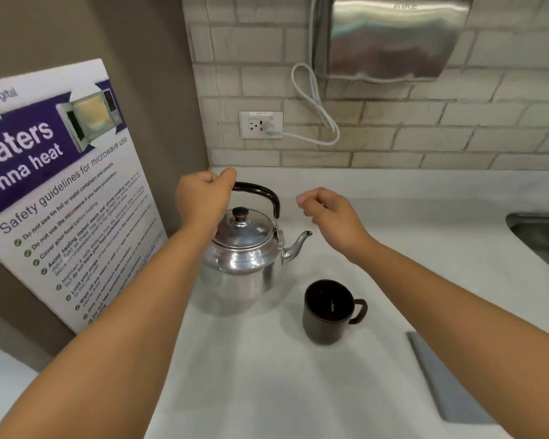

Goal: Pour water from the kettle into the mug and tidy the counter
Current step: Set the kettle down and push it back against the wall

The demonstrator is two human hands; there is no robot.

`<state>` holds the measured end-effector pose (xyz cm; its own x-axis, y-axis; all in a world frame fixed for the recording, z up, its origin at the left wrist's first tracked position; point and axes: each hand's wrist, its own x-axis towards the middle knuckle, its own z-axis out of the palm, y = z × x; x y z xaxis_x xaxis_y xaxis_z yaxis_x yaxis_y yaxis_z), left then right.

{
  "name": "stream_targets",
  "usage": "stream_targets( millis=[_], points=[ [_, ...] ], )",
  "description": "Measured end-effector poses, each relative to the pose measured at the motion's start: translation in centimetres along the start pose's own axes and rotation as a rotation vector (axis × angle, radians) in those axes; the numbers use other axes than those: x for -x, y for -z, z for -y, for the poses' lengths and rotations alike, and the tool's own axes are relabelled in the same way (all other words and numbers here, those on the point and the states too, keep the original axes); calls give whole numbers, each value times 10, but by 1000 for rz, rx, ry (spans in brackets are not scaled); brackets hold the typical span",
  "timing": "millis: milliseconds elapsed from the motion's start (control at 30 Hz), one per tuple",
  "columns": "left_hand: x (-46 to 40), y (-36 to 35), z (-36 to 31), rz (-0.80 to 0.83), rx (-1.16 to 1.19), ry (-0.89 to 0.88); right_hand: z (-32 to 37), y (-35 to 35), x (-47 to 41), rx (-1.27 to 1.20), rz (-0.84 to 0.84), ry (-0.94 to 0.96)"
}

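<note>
Left hand (203, 198) is wrapped in a closed fist around the left end of the kettle's black bail handle (263, 193). The grip sits off-centre, toward the side away from the spout; probably so tipping toward the spout comes easily. Kettle (241, 264) looks to be resting on the white counter (267, 375), upright, lid (243, 228) seated, not yet lifted as far as the frame shows.

Right hand (327, 210) holds nothing. Fingers are loosely curled, half closed, hovering above the counter just right of the handle and behind the spout (298, 242). Likely on standby to steady the lid or the mug.

Mug (328, 312) stands upright on the counter, in front and to the right of the kettle, near it but not touching. The spout points right, roughly toward the mug's side, so the pour path is short. Mug handle faces right, away from the kettle, leaving the rim clear. The inside is dark; can't tell if there's liquid.

A grey cloth or mat (447, 381) lies flat at the right front of the counter, presumably for the tidy-up. Sink (539, 236) edge shows at far right.

Judgement: the pour hasn't started; next comes lift and tilt. Risk: a loose lid slipping on tilt.
</note>
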<state>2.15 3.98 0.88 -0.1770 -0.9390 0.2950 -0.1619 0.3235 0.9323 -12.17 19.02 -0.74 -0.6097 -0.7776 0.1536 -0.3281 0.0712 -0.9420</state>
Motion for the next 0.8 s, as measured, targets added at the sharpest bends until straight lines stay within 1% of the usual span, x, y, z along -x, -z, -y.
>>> stream_targets(
  millis=[67, 133, 233, 300, 467, 633, 800],
  points=[
    [-11, -7, 6, -19, 20, 24, 10, -16, -18, 35, 80, 68],
    [-22, -15, 13, -31, 33, 29, 13, -30, -34, 84, 115, 128],
    [-38, -30, 25, -33, 68, 16, 8, -43, -55, 178, 104, 218],
    [-47, -38, 35, -32, 84, 14, 2, -48, -68, 235, 90, 246],
    [-68, -52, 57, -8, 96, 32, -15, -56, -95, 310, 120, 236],
    [-80, -63, 69, -33, 67, 54, -26, -62, -112, 306, 116, 220],
    [-87, -67, 83, -21, 52, 61, -37, -68, -122, 297, 134, 184]
  ],
)
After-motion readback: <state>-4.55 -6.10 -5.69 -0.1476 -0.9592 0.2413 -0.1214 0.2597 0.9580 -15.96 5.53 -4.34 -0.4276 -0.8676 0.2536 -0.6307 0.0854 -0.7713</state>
